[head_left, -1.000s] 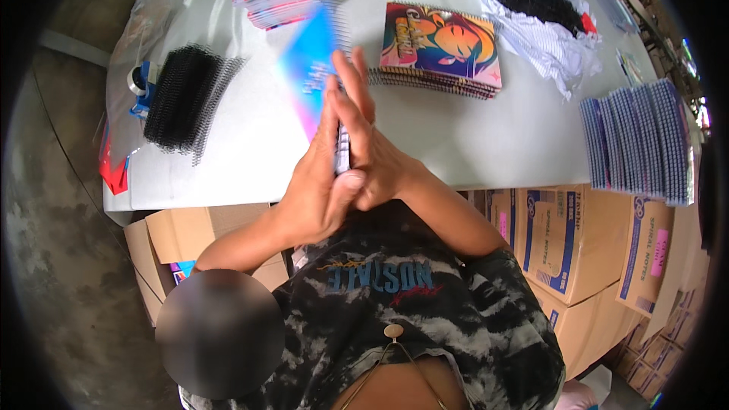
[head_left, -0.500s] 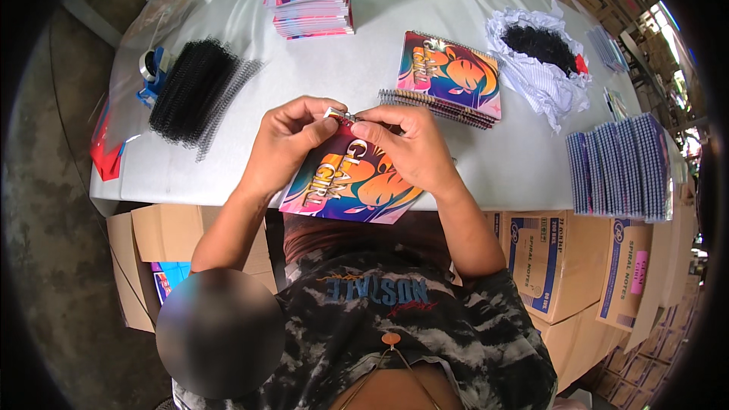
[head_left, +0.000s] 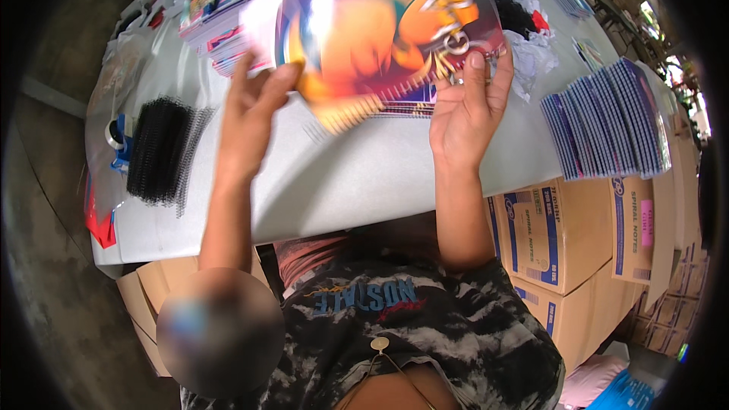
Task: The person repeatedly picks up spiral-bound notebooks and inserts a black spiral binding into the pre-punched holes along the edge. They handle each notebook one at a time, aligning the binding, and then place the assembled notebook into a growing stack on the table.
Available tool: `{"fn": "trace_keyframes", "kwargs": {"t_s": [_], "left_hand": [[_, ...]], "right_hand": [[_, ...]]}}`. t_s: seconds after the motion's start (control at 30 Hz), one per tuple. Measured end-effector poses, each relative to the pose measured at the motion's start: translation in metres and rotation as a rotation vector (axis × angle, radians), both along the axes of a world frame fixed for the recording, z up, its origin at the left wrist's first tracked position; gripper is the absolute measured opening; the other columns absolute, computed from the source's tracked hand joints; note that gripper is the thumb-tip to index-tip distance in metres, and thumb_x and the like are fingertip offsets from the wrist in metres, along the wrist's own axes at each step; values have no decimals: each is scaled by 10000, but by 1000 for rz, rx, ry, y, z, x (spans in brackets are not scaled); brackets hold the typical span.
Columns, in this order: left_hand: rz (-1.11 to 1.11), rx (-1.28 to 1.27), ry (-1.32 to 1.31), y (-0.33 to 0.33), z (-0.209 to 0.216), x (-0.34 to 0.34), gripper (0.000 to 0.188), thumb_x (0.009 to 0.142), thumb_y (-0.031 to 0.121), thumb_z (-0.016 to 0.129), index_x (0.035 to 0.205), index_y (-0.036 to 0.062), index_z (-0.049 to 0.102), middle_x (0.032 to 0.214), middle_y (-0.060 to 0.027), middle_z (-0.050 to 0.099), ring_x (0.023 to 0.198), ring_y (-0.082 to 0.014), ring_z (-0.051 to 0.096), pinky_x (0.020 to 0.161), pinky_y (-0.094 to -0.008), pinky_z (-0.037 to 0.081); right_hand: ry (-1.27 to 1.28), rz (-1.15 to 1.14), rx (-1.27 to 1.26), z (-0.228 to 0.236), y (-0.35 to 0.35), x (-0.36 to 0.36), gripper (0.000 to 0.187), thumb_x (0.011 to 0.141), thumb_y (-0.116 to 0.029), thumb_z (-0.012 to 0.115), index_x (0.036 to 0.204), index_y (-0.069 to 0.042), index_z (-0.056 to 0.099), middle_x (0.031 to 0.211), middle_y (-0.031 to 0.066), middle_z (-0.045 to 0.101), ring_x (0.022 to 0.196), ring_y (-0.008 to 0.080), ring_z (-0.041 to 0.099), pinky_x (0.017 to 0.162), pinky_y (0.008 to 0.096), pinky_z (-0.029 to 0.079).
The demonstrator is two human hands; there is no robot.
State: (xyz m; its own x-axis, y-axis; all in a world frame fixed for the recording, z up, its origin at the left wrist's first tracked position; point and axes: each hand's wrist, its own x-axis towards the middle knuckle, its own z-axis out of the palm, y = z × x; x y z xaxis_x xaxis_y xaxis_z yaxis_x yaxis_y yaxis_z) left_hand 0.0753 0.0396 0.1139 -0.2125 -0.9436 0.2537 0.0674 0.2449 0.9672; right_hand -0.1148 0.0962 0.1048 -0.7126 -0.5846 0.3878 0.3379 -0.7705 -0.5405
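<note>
A spiral notebook [head_left: 380, 23] with a colourful illustrated cover is held up over the table, upside down to me and blurred by motion. Its coil-bound edge faces me. My right hand [head_left: 467, 110] grips the bound edge near its right end, thumb on the cover. At the notebook's left side my left hand [head_left: 254, 110] has thumb and fingers closed on the corner. Behind it, mostly hidden, lie other bound notebooks [head_left: 410, 110] on the table. A pile of loose black spiral coils [head_left: 158, 150] rests to the left of my left hand.
Stacked notebooks [head_left: 607, 121] stand at the table's right edge. More stacks [head_left: 228, 11] sit at the far left. Black coils [head_left: 512, 15] lie on crumpled wrapping at the far right. A blue tape dispenser [head_left: 121, 144] is at left. Cardboard boxes [head_left: 562, 239] stand below the table.
The notebook has risen from the table's near edge and turned upside down. My hands, formerly together at its coil end, are now apart, at its left corner and bound edge. The view has shifted.
</note>
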Motion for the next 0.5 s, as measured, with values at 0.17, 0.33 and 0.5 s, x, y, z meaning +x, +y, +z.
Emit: {"fn": "trace_keyframes", "kwargs": {"t_s": [0.17, 0.33, 0.5], "left_hand": [[272, -254, -186, -28, -30, -71, 292, 838, 189, 592, 1043, 8, 488, 718, -107, 602, 612, -194, 573, 558, -307, 457], [486, -556, -836, -24, -127, -69, 216, 803, 252, 595, 958, 101, 602, 984, -113, 529, 920, -270, 495, 756, -426, 389], [494, -662, -248, -4, -25, -21, 169, 827, 119, 594, 980, 50, 610, 945, -62, 577, 790, -147, 527, 700, -273, 408]], "right_hand": [[320, -407, 521, -59, -9, -43, 414, 824, -134, 598, 1175, 19, 441, 1069, 140, 499, 1007, 215, 498, 852, 384, 433], [721, -661, 1058, -134, -4, -48, 561, 752, -187, 640, 1217, 18, 404, 1254, 221, 376, 1219, 370, 284, 1029, 448, 183], [796, -804, 290, -11, 49, -33, 461, 854, -254, 533, 1240, -76, 353, 1295, 146, 361, 1218, 309, 304, 995, 442, 243]]}}
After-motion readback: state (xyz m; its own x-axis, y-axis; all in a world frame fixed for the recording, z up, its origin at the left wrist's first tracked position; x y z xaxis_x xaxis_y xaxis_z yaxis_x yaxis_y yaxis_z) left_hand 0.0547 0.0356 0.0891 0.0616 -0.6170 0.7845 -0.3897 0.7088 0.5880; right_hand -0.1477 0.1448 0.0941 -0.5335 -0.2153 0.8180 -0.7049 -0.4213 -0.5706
